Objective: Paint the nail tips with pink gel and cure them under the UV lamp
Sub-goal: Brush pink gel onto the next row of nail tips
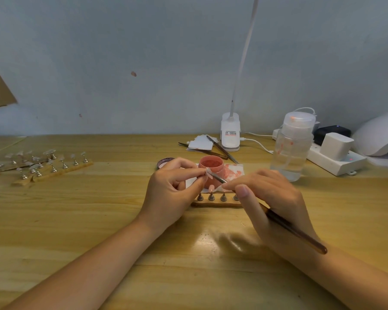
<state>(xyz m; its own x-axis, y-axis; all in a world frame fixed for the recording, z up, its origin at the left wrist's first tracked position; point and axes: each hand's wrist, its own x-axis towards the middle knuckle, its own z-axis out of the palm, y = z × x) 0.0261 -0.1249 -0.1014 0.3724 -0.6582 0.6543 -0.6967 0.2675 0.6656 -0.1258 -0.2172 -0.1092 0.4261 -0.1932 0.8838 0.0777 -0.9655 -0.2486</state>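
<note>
Fingers of the left hand point(177, 180) pinch a nail tip point(208, 173) just above the open gel pot point(211, 170), likely so reloading is a short reach. Right hand point(267, 198) grips the brush point(218, 179) pen-style, bristles touching the tip, over the stand point(215, 201) on the surface point(99, 220).

The table point(99, 220) is pale varnished wood, glossy enough to throw a glare near the frame's centre. The pink gel jar point(211, 170) looks smooth plastic, and the bottle point(292, 148) at right is clear plastic. The brush point(296, 231) has a glossy dark handle and metal ferrule; the white UV lamp point(379, 135) looks matt.
</note>
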